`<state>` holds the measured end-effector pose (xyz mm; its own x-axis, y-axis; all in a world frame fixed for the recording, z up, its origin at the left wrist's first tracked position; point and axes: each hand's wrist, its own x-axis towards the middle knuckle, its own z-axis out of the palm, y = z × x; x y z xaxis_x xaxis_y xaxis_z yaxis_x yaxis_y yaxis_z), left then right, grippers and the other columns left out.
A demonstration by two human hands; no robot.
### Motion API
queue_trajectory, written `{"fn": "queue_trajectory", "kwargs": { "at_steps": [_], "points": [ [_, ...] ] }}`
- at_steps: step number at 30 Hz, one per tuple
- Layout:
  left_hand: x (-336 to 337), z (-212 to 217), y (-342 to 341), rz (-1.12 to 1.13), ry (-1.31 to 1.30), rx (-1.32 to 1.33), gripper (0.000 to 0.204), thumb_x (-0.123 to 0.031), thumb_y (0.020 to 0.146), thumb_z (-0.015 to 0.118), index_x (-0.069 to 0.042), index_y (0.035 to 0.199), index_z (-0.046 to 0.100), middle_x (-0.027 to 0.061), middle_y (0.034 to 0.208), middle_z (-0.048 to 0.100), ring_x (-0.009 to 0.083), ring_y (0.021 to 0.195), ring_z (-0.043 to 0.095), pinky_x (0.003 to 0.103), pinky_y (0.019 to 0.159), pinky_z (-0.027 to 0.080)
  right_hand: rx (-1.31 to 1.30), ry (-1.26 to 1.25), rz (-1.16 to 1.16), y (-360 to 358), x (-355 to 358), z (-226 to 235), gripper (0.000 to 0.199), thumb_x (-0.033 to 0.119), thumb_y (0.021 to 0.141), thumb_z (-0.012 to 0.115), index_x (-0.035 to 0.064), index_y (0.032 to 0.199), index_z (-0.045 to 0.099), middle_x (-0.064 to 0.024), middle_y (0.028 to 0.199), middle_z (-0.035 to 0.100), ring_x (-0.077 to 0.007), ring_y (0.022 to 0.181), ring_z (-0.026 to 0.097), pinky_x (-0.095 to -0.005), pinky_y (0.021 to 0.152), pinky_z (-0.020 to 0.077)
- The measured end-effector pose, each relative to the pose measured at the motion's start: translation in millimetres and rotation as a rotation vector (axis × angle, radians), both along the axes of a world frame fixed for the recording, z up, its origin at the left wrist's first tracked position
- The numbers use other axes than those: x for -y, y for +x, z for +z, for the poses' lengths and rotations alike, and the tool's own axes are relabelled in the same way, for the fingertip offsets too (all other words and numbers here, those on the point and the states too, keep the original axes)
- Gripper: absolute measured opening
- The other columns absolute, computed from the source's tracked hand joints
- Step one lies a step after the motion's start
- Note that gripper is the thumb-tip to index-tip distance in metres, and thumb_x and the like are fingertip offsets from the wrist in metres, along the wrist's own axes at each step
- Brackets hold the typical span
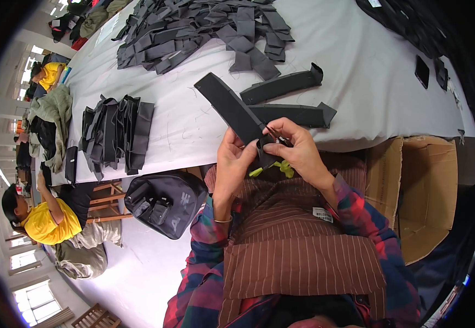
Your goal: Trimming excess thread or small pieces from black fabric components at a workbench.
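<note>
Over the table's front edge, both hands work on a long dark grey fabric strip [229, 106]. My left hand [233, 158] pinches its lower end between thumb and fingers. My right hand [297, 150] is closed at the same end, around a small dark tool [281, 138] that looks like thread snips. Its blades are partly hidden by the fingers and the cloth. Just beyond my hands lie two more dark strips, an upper one [281, 86] and a lower one [297, 115]. Something yellow-green [285, 168] shows below my fingers, against the brown striped apron [303, 251].
A big heap of grey strips [177, 33] covers the far table [194, 126]; a neater stack [117, 134] lies left. Right are a phone [421, 71] and a cardboard box [426, 191]. Below the table's left edge is a dark bag [166, 202]. A person in yellow [51, 221] sits left.
</note>
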<state>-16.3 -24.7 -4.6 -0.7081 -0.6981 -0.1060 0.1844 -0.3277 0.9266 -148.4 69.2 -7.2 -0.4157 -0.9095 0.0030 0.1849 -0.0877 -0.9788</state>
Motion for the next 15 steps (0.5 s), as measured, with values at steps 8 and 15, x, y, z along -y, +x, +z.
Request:
{"fn": "queue_trajectory", "kwargs": {
  "at_steps": [8, 15],
  "points": [
    [-10, 1, 0, 0.033, 0.111, -0.037, 0.043, 0.002, 0.084, 0.066, 0.002, 0.124, 0.050, 0.0105, 0.112, 0.063, 0.0144, 0.098, 0.062, 0.027, 0.085, 0.052, -0.103, 0.093, -0.007, -10, 3, 13, 0.030, 0.005, 0.080, 0.070, 0.0051, 0.108, 0.059, 0.0026, 0.081, 0.057, -0.0057, 0.075, 0.050, -0.0227, 0.069, 0.0439],
    [-1, -2, 2, 0.103, 0.137, -0.041, 0.040, 0.003, 0.085, 0.065, 0.005, 0.122, 0.050, 0.0126, 0.110, 0.064, 0.0156, 0.097, 0.062, 0.028, 0.086, 0.052, -0.729, 0.007, -0.069, -24, -19, 27, 0.033, 0.024, 0.076, 0.074, 0.0099, 0.104, 0.064, -0.0050, 0.091, 0.066, -0.0212, 0.078, 0.061, -0.0346, 0.074, 0.0430]
  ]
}}
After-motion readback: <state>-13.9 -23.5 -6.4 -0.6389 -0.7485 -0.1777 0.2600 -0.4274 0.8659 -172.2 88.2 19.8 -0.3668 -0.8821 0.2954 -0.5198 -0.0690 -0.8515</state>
